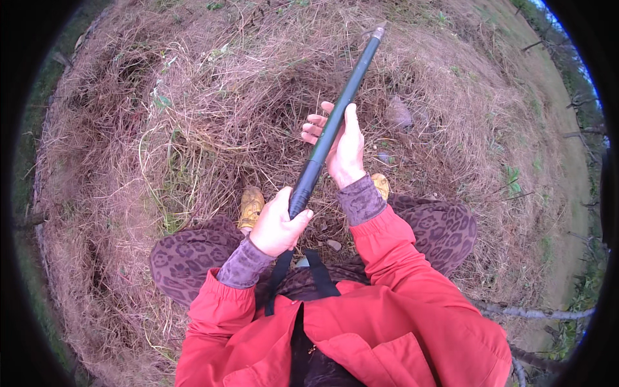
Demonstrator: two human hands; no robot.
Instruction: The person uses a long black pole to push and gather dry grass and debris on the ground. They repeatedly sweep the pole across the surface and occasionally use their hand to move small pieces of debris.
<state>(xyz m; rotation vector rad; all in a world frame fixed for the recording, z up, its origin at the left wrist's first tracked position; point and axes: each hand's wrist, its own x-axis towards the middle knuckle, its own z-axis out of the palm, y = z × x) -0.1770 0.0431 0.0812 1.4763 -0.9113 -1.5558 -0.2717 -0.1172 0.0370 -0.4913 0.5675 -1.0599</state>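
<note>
A long-handled tool [341, 106] with a dark green tubular shaft slants up and to the right in front of me. Its black ribbed grip [304, 184] is at the near end, and a small metal head [378, 32] tips the far end; the head's exact shape is hard to make out. My left hand [275, 225] is wrapped around the bottom of the grip. Farther up, my right hand [346, 145] cradles the shaft, palm up, with the thumb along the right side and the loosely curled fingers showing beyond the left side.
Dry cut grass [232, 106] covers the ground around me, with some green stems [169, 193] at left. Two yellow shoes [251, 207] show between my bent, leopard-print knees. A stone [399, 112] lies beyond my right hand. Black straps [319, 273] hang at my waist. Bare branches [537, 312] reach in at lower right.
</note>
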